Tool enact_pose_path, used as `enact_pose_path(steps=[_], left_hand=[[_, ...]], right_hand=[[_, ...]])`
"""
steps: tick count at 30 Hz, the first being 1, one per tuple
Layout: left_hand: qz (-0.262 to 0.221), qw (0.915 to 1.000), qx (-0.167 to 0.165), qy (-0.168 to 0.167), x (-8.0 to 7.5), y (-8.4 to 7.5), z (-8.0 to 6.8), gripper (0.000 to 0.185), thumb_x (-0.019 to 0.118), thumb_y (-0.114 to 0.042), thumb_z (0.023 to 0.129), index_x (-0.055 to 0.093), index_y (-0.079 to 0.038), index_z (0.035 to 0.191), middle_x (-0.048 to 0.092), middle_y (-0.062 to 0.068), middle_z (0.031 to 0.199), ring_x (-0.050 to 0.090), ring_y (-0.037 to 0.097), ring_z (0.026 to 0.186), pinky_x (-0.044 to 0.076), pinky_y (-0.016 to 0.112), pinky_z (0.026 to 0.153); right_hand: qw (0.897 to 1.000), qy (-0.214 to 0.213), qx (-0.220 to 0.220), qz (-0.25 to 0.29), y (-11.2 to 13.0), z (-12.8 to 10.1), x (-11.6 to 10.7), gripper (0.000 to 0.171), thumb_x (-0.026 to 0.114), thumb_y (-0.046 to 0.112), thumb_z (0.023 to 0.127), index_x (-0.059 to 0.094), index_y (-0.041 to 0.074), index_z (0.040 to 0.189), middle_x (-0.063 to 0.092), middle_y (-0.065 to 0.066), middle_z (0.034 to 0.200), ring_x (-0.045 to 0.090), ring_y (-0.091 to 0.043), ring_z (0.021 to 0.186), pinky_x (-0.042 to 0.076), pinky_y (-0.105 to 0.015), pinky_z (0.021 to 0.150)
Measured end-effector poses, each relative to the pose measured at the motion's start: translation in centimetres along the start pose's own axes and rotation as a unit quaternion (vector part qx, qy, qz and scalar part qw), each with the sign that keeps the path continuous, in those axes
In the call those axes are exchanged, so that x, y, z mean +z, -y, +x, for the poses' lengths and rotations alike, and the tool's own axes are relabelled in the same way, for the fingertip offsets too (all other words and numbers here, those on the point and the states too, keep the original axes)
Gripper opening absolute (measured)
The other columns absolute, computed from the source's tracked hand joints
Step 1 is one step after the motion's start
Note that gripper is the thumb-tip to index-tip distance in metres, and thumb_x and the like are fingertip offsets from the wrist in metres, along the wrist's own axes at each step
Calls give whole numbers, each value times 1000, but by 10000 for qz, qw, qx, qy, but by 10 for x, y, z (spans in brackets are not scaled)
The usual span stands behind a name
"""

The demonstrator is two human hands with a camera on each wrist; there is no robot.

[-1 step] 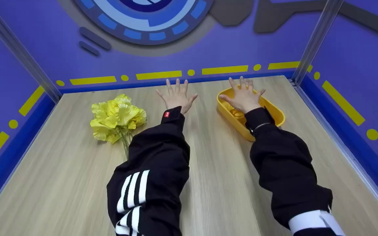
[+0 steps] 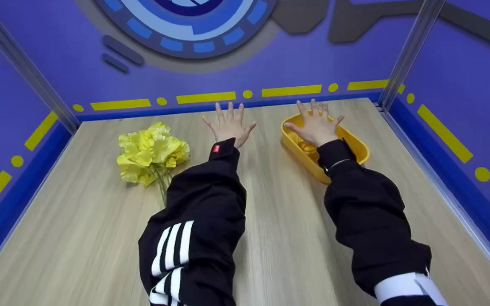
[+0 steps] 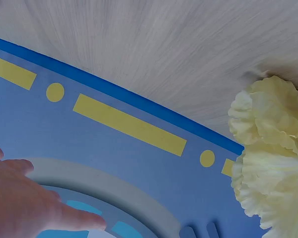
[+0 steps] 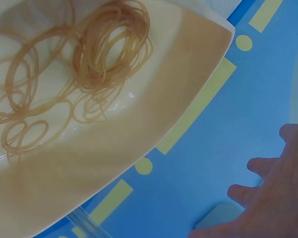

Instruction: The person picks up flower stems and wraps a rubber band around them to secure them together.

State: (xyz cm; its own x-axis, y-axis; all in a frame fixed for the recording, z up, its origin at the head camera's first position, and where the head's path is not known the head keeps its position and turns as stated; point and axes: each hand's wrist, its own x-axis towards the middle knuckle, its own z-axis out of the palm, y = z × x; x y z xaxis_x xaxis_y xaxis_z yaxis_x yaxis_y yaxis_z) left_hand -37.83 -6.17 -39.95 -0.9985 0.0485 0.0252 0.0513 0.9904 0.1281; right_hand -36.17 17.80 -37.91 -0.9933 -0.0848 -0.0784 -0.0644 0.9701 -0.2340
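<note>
My left hand [image 2: 230,126] is stretched forward with straight, spread fingers, holding nothing. To its left lies a bunch of yellow ruffled flowers [image 2: 150,148], whose green stems run partly under the left sleeve in the head view. My right hand [image 2: 316,127], fingers likewise spread, is over a yellow oval-ended tray [image 2: 360,149] and overlaps its far part. Inside the tray are tangled tan rubber bands [image 4: 111,49], seen clearly in the right wrist view. Large flower petals [image 3: 270,163] fill the right side of the left wrist view, apart from the left hand's fingers.
A wood-grain table [image 2: 283,238] spans the space under both arms. Blue-purple printed panels [image 2: 211,80] with yellow marks stand along its back and sides. Metal posts [image 2: 411,51] rise at the back corners.
</note>
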Motion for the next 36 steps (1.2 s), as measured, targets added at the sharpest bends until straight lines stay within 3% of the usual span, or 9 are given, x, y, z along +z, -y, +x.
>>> enact_pose_path(steps=[9, 13, 17, 23, 28, 30, 34, 36], left_hand=[[69, 9999, 15, 113, -2, -2, -3, 77, 29, -70, 105, 5, -33, 167, 0, 3, 176, -9, 39, 160, 3, 79, 122], [-227, 9995, 30, 224, -2, 1, -9, 77, 30, -70, 105, 4, -33, 167, -2, 2, 176, -10, 38, 160, 0, 78, 122], [-629, 9973, 33, 376, 2, 15, -24, 76, 30, -68, 106, 3, -32, 167, -2, 0, 176, -12, 36, 160, -4, 78, 122], [-1084, 9936, 217, 217, 5, 48, -56, 73, 35, -60, 109, 10, -24, 168, 5, 6, 176, -9, 39, 160, -3, 78, 122], [-1309, 9911, 231, 50, 5, 73, -86, 72, 43, -51, 110, 20, -14, 167, 18, 16, 173, 1, 45, 159, 8, 77, 123], [-1363, 9906, 82, -108, 6, 83, -97, 71, 49, -48, 109, 28, -8, 163, 28, 21, 168, 14, 47, 157, 20, 74, 123], [-1018, 9908, -573, -682, 11, 106, -116, 74, 62, -45, 103, 42, 11, 146, 48, 34, 144, 46, 51, 136, 53, 61, 104], [-594, 9886, -977, -975, 13, 120, -124, 80, 65, -50, 100, 46, 19, 135, 53, 37, 130, 55, 49, 121, 60, 54, 90]], right_hand=[[9998, -67, -95, 163, 1, -7, -5, 87, 41, 68, 103, 2, 26, 168, -6, -21, 173, -8, -52, 156, -2, -88, 113], [9992, -127, -250, 287, 1, -12, -3, 87, 40, 69, 103, 2, 26, 168, -5, -21, 173, -8, -52, 157, -2, -87, 114], [9977, -139, -466, 480, -4, -24, -1, 87, 40, 69, 104, 3, 23, 168, -4, -21, 173, -7, -52, 157, 1, -86, 115], [9962, 217, -560, 626, -9, -43, 3, 84, 38, 65, 106, 6, 18, 168, -3, -23, 173, -4, -54, 156, 10, -85, 117], [9948, 454, -707, 573, -4, -58, 11, 80, 40, 59, 108, 12, 14, 168, 8, -27, 171, 6, -53, 156, 13, -81, 119], [9926, 351, -882, 762, -1, -63, 16, 76, 43, 54, 109, 17, 11, 167, 15, -28, 170, 12, -51, 156, 16, -76, 123], [9826, 180, -1297, 1316, 7, -73, 26, 70, 46, 44, 111, 24, 5, 164, 25, -27, 167, 22, -46, 155, 17, -62, 129], [9781, 171, -1451, 1481, 12, -78, 31, 68, 47, 41, 111, 26, 3, 163, 27, -26, 167, 23, -45, 155, 16, -60, 130]])
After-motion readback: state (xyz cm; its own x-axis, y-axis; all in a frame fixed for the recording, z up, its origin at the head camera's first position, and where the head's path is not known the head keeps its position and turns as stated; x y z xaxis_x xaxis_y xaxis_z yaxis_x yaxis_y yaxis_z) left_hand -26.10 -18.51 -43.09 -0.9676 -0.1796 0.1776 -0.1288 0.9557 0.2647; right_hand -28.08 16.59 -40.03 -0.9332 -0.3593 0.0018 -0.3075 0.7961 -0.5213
